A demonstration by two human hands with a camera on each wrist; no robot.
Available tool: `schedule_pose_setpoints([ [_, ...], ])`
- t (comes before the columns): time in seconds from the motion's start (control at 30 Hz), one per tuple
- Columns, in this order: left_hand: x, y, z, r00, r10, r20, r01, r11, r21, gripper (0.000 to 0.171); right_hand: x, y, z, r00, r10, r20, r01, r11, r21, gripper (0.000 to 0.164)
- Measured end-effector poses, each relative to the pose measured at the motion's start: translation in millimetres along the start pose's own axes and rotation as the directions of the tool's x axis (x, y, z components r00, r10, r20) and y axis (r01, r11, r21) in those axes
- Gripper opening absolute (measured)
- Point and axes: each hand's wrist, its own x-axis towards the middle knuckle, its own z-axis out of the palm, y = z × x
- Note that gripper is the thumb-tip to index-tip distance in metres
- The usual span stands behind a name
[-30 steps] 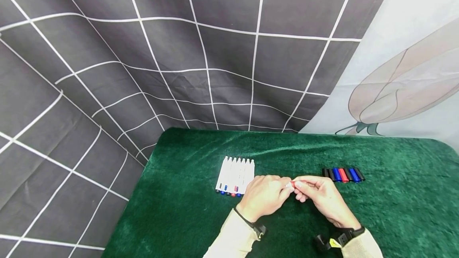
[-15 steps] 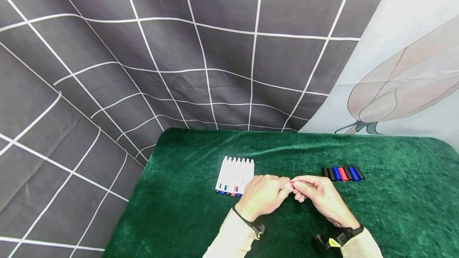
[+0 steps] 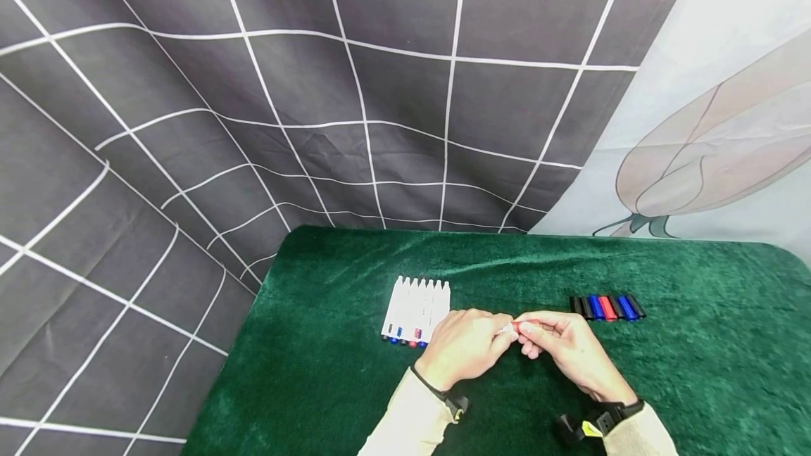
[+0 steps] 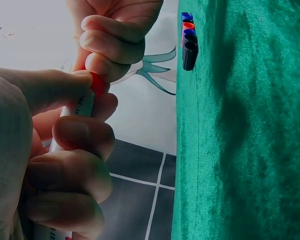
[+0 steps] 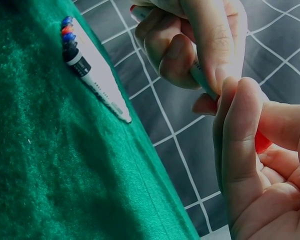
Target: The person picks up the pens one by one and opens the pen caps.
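Note:
Above the middle of the green table, my left hand [image 3: 469, 345] grips the white barrel of a marker [image 4: 79, 107], fingers curled round it. My right hand [image 3: 573, 350] pinches a red marker cap [image 4: 98, 84] between thumb and fingers at the end of that barrel. In the left wrist view the cap meets the barrel; fingers hide the marker's tip, so how far the cap sits on it I cannot tell. The right wrist view shows both hands' fingertips close together, with a bit of the marker's barrel [image 5: 202, 80] between the left fingers.
Several white markers [image 3: 415, 308] lie side by side left of the hands, their coloured ends toward me. At the right, several black, blue and red caps [image 3: 606, 308] lie in a row on the green cloth [image 3: 304, 371]. A grey checked curtain [image 3: 405, 153] hangs behind.

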Motion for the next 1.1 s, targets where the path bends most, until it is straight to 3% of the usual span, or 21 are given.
schedule_pose_setpoints([
  [0.3, -0.5, -1.0, -1.5, 0.999, -0.009, 0.043, 0.010, 1.000, -0.025, 0.026, -0.1, 0.0, 0.9, 1.000, -0.014, 0.002, 0.014, 1.000, 0.008, 0.020],
  [0.7, -0.1, -1.4, -2.3, 1.000, 0.014, 0.023, -0.014, 1.000, -0.019, 0.025, -0.6, -1.9, 0.4, 1.000, 0.009, -0.008, -0.009, 0.999, -0.043, 0.020],
  [1.1, -0.5, -2.4, -2.9, 0.999, 0.007, 0.049, -0.005, 0.999, -0.040, 0.026, -0.8, -1.4, 0.4, 1.000, 0.011, -0.009, -0.012, 0.999, -0.051, 0.020],
])
